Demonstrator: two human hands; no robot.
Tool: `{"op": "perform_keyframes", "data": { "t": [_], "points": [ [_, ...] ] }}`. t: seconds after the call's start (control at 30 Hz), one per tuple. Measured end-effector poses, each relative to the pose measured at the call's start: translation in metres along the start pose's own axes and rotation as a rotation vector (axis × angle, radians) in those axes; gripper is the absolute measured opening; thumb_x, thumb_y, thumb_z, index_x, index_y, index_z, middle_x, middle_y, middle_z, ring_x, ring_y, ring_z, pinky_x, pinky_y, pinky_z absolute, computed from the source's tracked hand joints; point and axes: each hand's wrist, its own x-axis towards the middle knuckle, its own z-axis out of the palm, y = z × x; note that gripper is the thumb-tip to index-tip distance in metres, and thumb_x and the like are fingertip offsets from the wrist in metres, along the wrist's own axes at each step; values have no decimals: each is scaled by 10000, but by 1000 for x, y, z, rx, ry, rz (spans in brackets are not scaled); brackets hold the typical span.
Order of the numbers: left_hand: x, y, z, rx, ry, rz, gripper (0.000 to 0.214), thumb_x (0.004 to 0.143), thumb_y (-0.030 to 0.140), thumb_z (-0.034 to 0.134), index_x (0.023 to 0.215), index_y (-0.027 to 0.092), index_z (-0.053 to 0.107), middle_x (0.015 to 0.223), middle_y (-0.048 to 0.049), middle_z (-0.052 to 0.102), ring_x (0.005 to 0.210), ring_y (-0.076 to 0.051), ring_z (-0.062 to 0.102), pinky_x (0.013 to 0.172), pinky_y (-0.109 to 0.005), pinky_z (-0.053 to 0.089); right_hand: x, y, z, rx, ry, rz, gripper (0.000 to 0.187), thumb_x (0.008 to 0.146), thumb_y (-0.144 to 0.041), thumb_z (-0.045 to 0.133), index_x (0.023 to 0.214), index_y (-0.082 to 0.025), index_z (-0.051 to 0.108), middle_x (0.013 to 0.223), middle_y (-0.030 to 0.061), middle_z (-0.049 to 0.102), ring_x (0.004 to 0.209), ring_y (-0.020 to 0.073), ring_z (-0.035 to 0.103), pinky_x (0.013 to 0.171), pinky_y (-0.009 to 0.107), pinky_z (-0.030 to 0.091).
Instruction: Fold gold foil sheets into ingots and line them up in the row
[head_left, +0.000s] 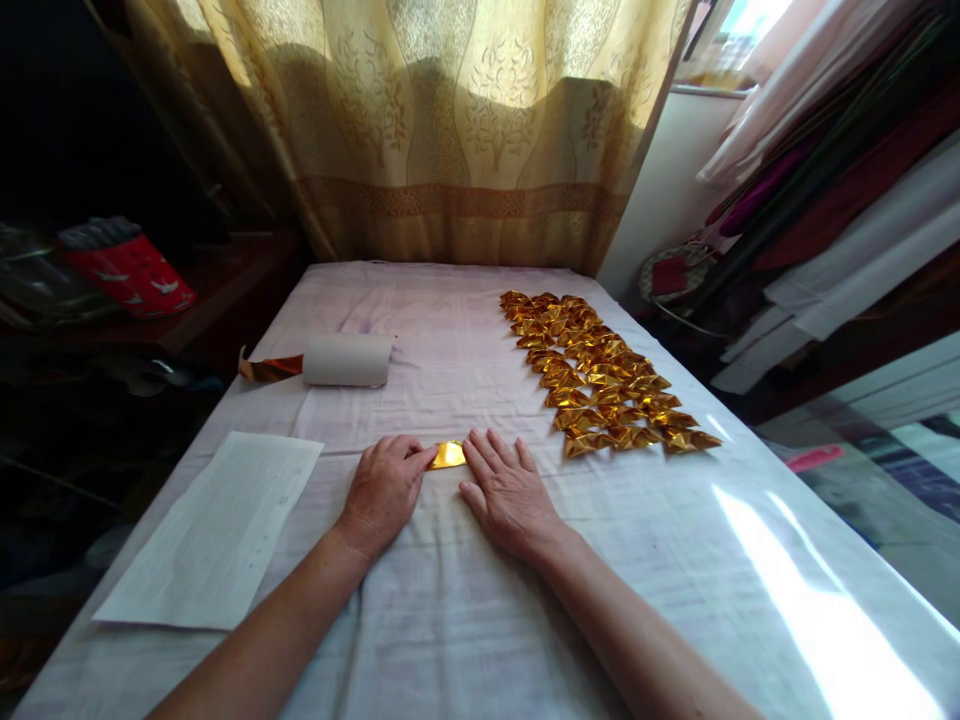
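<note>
A small strip of shiny gold foil paper (450, 455) lies on the cloth-covered table between both hands. My left hand (384, 487) is closed, with thumb and fingers pinching the strip's left end. Flat on the table, my right hand (510, 490) has its fingers stretched out, and the fingertips press at the strip's right end. That end is partly hidden under them. To the right, several folded gold foil ingots (600, 375) stand in close rows. A white paper roll (347, 360) lies at the left, with copper-gold foil (271, 369) sticking out of its left end.
A printed white sheet (217, 530) rests on the table (480, 640) to the left of my forearm. Patterned curtains (480, 120) hang behind the far edge. A red container (131, 275) stands on a dark surface at the left. Clothes (847, 240) hang at the right.
</note>
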Motion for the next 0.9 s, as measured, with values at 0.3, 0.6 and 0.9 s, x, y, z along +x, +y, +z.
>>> {"op": "perform_keyframes", "data": {
  "t": [0.3,0.6,0.9],
  "points": [
    [-2,22,7,80,-68,175,453,997,382,431,1411,214,510,1432,-84,568,1390,-277,418,1193,-537,177,0,-2,-1,4,-18,4,568,988,-431,478,1503,-202,405,1586,90,314,1482,321,257,1180,610,202],
    [-2,18,16,86,-219,160,570,1022,533,277,1487,231,408,1505,-64,487,1419,-219,400,1223,-506,6,-1,-4,-3,22,-37,49,556,997,-423,437,1512,-221,389,1593,67,306,1494,308,222,1191,588,158],
    [-24,-3,5,160,-196,166,558,1013,505,319,1515,267,362,1504,-22,493,1437,-235,371,1227,-490,1,-2,-5,-4,43,-40,56,562,1002,-465,420,1510,-228,391,1602,63,288,1499,301,205,1195,591,129]
  ]
}}
